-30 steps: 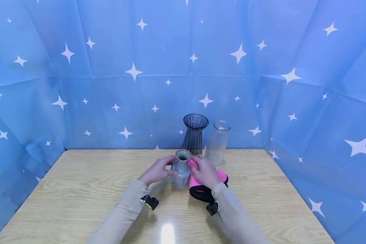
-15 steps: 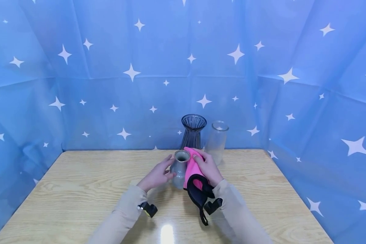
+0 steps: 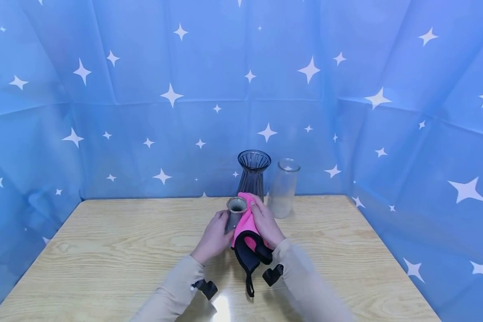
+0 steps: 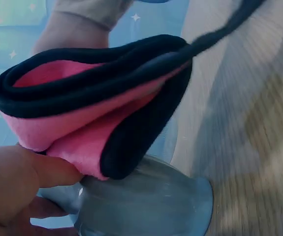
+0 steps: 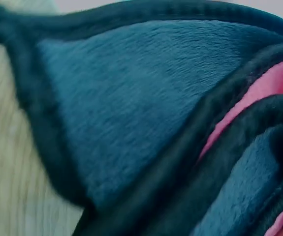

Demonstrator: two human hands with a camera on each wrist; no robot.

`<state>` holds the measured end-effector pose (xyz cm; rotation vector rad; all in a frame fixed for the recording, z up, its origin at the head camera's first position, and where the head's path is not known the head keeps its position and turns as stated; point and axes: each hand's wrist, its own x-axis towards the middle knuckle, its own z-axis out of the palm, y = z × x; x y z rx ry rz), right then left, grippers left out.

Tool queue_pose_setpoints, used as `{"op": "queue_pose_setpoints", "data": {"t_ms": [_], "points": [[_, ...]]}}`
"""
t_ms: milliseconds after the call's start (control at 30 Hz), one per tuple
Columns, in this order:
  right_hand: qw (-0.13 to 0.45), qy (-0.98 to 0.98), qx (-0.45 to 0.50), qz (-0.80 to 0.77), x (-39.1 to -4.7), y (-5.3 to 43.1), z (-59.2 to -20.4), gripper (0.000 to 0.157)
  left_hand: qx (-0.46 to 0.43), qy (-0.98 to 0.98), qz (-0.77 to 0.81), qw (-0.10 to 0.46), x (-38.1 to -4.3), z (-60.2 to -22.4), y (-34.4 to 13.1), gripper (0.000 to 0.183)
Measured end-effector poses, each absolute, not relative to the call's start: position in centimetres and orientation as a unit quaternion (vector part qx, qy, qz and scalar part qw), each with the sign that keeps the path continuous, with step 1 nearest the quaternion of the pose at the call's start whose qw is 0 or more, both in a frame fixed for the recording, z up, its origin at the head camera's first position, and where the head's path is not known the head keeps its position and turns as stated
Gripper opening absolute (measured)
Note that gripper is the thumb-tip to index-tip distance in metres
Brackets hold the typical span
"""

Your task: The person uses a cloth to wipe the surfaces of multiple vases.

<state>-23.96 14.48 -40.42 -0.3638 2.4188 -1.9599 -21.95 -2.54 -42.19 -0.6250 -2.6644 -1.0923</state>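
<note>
A small grey vase (image 3: 234, 219) stands near the back middle of the wooden table, its round mouth facing up. My left hand (image 3: 216, 235) grips it from the left, thumb in front and fingers behind, as the left wrist view shows. My right hand (image 3: 264, 224) holds a folded pink cloth (image 3: 245, 220) with black edging against the vase's right side. The cloth's dark lining and loop hang below. In the left wrist view, the cloth (image 4: 79, 130) covers part of the vase (image 4: 151, 201). The right wrist view is mostly filled by the cloth's dark lining (image 5: 131, 98).
Behind the hands stand a dark ribbed glass vase (image 3: 252, 176) and, to its right, a clear glass vase (image 3: 283, 192). Blue star-patterned curtain (image 3: 209, 116) encloses the wooden table (image 3: 116, 246) at the back and sides.
My right hand has brought the pink cloth up and left onto the grey vase, and its loop now hangs down. My left hand's fingers have closed round the vase.
</note>
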Motion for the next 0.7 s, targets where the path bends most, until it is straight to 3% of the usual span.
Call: {"op": "queue_pose_setpoints", "data": {"t_ms": [433,533,700], "points": [[-0.033,0.786,-0.16,-0.596,-23.7,14.7,-41.9,0.04,-0.228,-0.895,-0.368,0.112,-22.3,-42.5,-2.8,0.049],[-0.084,0.837,-0.181,-0.51,-23.6,14.8,-42.4,0.037,-0.233,-0.893,-0.369,0.11,-22.3,-42.5,-2.9,0.05],[-0.216,0.917,-0.214,-0.259,-22.9,15.3,-42.8,0.03,-0.234,-0.891,-0.377,0.094,-22.4,-42.4,-2.9,0.051]]}}
